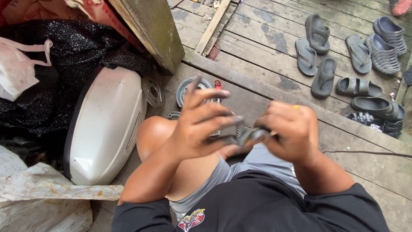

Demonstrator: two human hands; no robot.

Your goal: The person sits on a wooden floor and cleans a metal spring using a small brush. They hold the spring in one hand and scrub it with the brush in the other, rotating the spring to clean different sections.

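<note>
The person sits on a worn plank floor (266, 56), knees bent, both hands raised in front of the chest. The left hand (199, 124) has its fingers (210, 93) spread and slightly curled, their tips grimy, and it cups the near side of a small dark metal part (246, 135) from the left. The right hand (289, 129) is closed in a fist-like grip around the other end of that same part, so the piece sits between the two hands, above the person's lap and over the middle of the floor. What kind of part it is cannot be told; its shape is blurred and mostly covered by the fingers. On the boards just beyond the hands lies a round grey metal disc (189, 88), with a smaller flat round plate (153, 91) beside it to the left, touching the side of a white curved cover panel (107, 124) that stands along the left edge of the floor. Behind that panel lies a black cloth bundle (73, 56), and a white plastic bag (17, 68) rests on it. Toward the far right corner of the floor several grey rubber sandals (352, 56) lie scattered, well apart from the hands. A thin dark cable (369, 152) runs across the boards at the right edge.
</note>
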